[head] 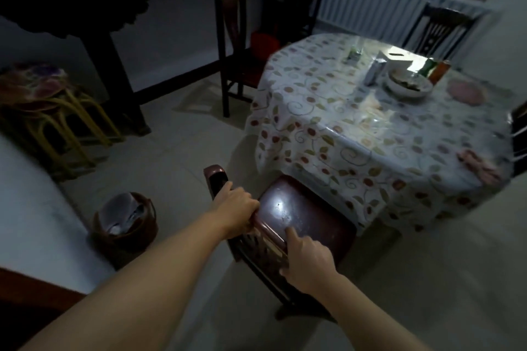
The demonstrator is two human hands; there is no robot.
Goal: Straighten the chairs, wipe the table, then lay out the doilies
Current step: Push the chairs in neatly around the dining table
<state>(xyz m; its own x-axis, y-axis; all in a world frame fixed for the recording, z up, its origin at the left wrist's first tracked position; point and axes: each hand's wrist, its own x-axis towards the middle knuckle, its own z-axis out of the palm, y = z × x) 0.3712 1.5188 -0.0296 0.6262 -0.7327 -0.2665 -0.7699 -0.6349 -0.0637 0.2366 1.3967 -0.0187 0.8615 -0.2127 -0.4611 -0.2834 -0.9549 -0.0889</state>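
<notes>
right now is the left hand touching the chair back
Touching: the head view shows the left hand gripping the top rail of the chair.

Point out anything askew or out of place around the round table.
The dark red wooden chair gripped by the left hand and right hand sits skewed to the round floral-clothed table, its seat only partly tucked under. A used white bowl and cartons remain on top.

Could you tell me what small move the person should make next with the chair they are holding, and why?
Probably push the chair squarely in under the table: both the left hand and right hand grip its backrest, and the seat sits angled, mostly outside the tablecloth's edge.
</notes>
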